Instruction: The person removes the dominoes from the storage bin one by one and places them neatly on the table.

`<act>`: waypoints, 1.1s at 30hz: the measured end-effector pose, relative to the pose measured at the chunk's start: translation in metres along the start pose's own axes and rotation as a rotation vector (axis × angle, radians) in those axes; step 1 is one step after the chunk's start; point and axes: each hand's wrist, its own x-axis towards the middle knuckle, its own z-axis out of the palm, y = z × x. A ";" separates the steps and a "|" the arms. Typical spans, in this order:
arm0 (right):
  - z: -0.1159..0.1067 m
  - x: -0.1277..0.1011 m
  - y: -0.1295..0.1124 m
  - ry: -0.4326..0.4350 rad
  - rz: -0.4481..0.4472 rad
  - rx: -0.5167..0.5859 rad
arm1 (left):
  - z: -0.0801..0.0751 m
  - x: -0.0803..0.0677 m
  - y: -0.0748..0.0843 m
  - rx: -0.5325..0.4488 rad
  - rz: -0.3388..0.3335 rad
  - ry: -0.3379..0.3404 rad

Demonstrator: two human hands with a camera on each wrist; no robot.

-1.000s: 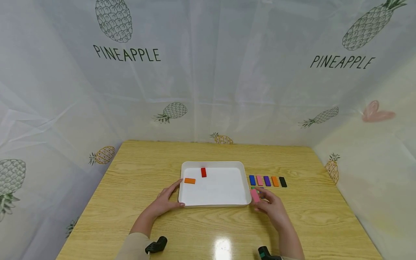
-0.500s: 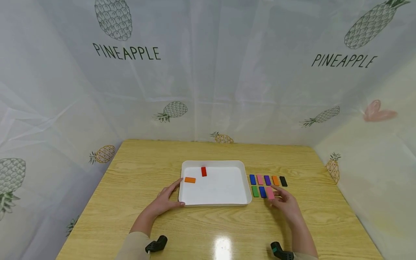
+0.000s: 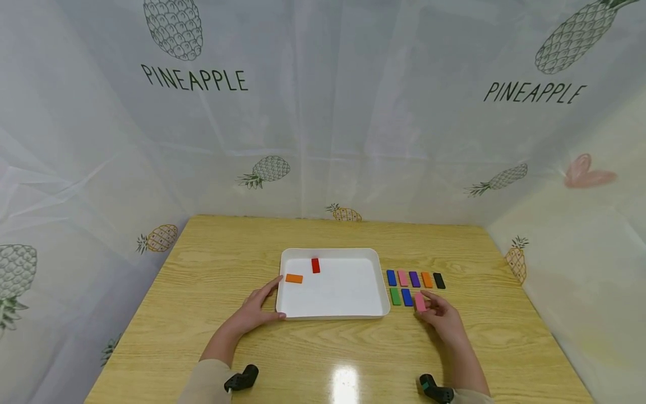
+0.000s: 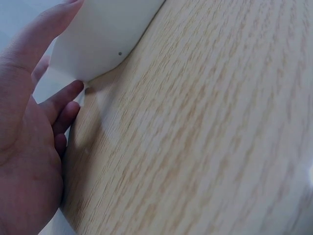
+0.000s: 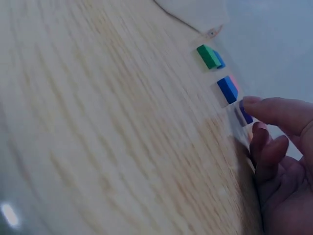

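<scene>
In the head view, my right hand [image 3: 446, 321] pinches a small pink block [image 3: 420, 302] by its right side, at the right end of the nearer row. To its left lie a blue block [image 3: 407, 297] and a green block [image 3: 395, 296]. The right wrist view shows the thumb and curled fingers close to the blocks; the pinched one is hard to make out there. My left hand [image 3: 252, 313] rests against the left side of a white tray [image 3: 338, 294], thumb and fingers spread along it. Inside are an orange block [image 3: 294, 278] and a red block [image 3: 315, 265].
A farther row right of the tray holds a blue block [image 3: 391, 278], a pink one [image 3: 402, 278], a purple one [image 3: 415, 279], an orange one [image 3: 427, 279] and a black one [image 3: 439, 280]. A pineapple-print curtain [image 3: 323, 112] surrounds the wooden table [image 3: 303, 359].
My right hand has carried the pink block rightward from the tray's corner to beside the nearer blue block, then shifted it slightly toward me. The left hand has stayed at the tray.
</scene>
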 end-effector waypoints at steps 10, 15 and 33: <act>-0.003 0.010 -0.002 -0.014 0.048 -0.094 | -0.001 0.001 0.000 -0.015 0.009 -0.007; -0.005 0.016 -0.002 -0.039 0.029 -0.108 | 0.000 0.001 -0.001 -0.018 0.009 0.002; -0.006 0.017 -0.003 -0.051 0.054 -0.109 | -0.001 -0.001 0.004 -0.006 0.004 -0.001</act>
